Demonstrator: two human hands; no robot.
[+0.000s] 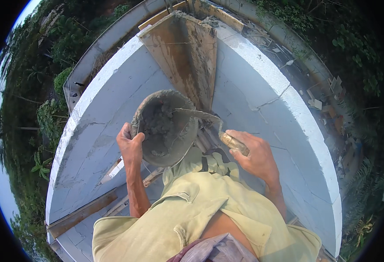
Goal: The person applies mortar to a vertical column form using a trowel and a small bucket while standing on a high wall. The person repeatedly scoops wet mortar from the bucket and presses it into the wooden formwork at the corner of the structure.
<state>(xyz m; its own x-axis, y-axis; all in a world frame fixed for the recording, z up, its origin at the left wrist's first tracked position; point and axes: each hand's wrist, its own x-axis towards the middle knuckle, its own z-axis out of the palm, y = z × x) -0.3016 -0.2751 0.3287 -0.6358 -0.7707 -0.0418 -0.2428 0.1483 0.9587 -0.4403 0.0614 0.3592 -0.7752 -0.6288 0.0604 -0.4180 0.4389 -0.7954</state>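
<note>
Curving away on both sides, the white plastered wall (113, 131) fills most of the view, its two faces meeting at a corner where a mortar-smeared wooden board (181, 52) stands against the joint, probably set there as a guide or form for the edge. Below the wall lie planks (83, 214) that look like scaffolding, which would explain why the person stands so close to the surface. A pale yellow-green shirt (187, 218) covers the lower middle of the picture.

Next in size is the round mortar pan (163, 129), crusted grey inside and holding only a little wet mix. It is tilted toward the person and held close to the chest, just in front of the board's lower end, which I judge keeps the mix within easy reach of the tool. The left hand (130, 146) grips its near rim, fingers curled tightly over the edge.

The right hand (255, 155) is closed around the wooden handle of a trowel (200, 114), whose blade reaches across into the pan, lying over the mortar, seemingly to scrape up what remains.
</note>
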